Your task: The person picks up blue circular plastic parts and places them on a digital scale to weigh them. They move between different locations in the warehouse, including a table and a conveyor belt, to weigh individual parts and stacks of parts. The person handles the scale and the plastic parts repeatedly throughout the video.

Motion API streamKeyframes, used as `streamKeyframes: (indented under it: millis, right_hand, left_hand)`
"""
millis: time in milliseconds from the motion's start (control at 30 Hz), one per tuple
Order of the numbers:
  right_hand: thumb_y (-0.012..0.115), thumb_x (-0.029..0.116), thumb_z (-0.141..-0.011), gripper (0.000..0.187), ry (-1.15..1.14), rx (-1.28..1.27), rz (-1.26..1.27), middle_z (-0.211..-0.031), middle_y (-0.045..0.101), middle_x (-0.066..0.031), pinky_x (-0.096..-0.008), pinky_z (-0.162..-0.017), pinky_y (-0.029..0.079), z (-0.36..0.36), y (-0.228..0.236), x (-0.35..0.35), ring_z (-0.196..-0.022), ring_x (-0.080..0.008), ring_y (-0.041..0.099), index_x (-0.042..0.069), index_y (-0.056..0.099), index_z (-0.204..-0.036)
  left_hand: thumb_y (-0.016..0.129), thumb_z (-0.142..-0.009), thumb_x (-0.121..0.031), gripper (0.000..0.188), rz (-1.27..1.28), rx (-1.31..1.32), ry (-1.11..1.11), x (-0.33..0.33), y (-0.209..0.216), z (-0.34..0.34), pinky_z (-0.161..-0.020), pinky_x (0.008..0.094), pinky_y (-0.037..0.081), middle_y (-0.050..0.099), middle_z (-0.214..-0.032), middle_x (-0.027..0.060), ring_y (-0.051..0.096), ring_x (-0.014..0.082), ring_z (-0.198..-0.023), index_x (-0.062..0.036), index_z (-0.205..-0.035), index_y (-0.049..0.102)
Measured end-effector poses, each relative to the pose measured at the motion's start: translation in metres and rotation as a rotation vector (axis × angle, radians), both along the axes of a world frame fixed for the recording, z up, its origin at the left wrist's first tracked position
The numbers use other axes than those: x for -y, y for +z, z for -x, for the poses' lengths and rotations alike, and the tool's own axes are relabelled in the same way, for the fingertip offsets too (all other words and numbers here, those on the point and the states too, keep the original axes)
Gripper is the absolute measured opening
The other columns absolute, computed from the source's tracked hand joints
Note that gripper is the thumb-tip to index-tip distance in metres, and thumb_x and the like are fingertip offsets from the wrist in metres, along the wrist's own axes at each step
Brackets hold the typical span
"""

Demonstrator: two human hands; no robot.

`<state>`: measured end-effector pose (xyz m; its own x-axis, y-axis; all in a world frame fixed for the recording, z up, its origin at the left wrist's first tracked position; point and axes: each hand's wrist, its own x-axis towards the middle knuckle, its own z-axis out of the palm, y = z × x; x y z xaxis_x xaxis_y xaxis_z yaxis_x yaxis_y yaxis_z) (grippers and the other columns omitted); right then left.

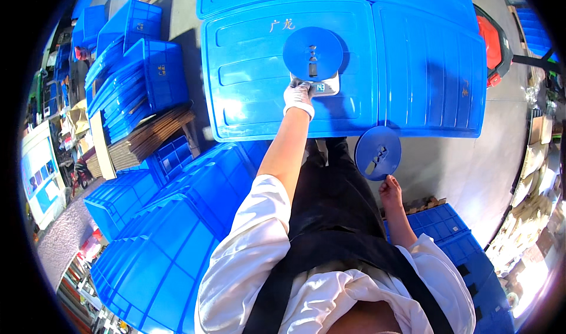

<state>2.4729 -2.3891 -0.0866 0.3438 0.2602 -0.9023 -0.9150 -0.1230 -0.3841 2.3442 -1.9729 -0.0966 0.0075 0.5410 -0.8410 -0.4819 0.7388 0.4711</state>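
Observation:
A blue round disc (329,48) with small cut-outs in its middle lies on a white digital scale (333,88), whose lit display shows at the near edge. My left hand (299,97), in a white glove, grips the scale's near left corner; the disc and the glove partly hide its fingertips. Lower right, my bare right hand (390,191) pinches the rim of a second blue disc (377,139). That disc hangs tilted beside my legs, just off the near edge of the blue crate lids (247,69) that bear the scale.
Stacked blue crates (165,69) and flattened cardboard (147,136) stand at the left. More blue bins (165,245) are close by my left side, and another blue crate (466,251) is at lower right. A red and black machine part (492,45) sits beyond the lids' right edge.

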Motion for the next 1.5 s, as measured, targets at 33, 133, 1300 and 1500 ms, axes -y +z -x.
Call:
streamKeyframes:
  millis: [33,133,1300,1500]
  right_hand:
    - [0.059,0.017,-0.088,0.008,-0.006,-0.002,0.001,-0.066,0.047,0.0035,-0.0243,-0.052,0.039,-0.001,-0.001,0.002,-0.058,-0.0098,0.046,0.012,0.054,-0.083]
    - [0.059,0.016,-0.088,0.008,0.051,-0.036,0.013,-0.066,0.047,0.0036,-0.0242,-0.051,0.039,0.013,0.003,-0.021,-0.058,-0.0096,0.045,0.013,0.053,-0.083]
    - [0.062,0.016,-0.084,0.010,0.846,-0.161,0.049,-0.063,0.048,0.0029,-0.0230,-0.052,0.038,0.110,0.026,-0.089,-0.055,-0.0083,0.045,0.011,0.055,-0.080]
    - [0.063,0.016,-0.084,0.010,0.875,-0.188,0.072,-0.062,0.048,0.0026,-0.0229,-0.052,0.038,0.120,0.027,-0.093,-0.054,-0.0089,0.045,0.011,0.055,-0.080]
  left_hand:
    - [0.054,-0.083,0.006,0.040,0.040,-0.036,-0.015,0.003,0.002,-0.001,-0.084,0.0294,0.053,0.055,-0.112,0.0113,0.055,0.0249,-0.103,-0.0038,-0.121,0.048]
    - [0.051,-0.083,0.003,0.042,-0.281,-0.140,-0.140,0.020,-0.094,0.080,-0.089,0.0288,0.045,0.054,-0.110,0.0070,0.052,0.0208,-0.101,-0.0059,-0.124,0.046]
    - [0.070,-0.075,-0.005,0.060,0.023,0.229,-0.373,0.271,0.051,0.204,-0.092,0.0421,0.043,0.051,-0.121,0.0057,0.050,0.0246,-0.110,-0.0139,-0.128,0.042]
    - [0.067,-0.076,-0.001,0.055,0.054,0.201,-0.301,0.273,0.047,0.209,-0.091,0.0407,0.044,0.054,-0.115,0.0060,0.054,0.0221,-0.103,-0.0136,-0.124,0.045]
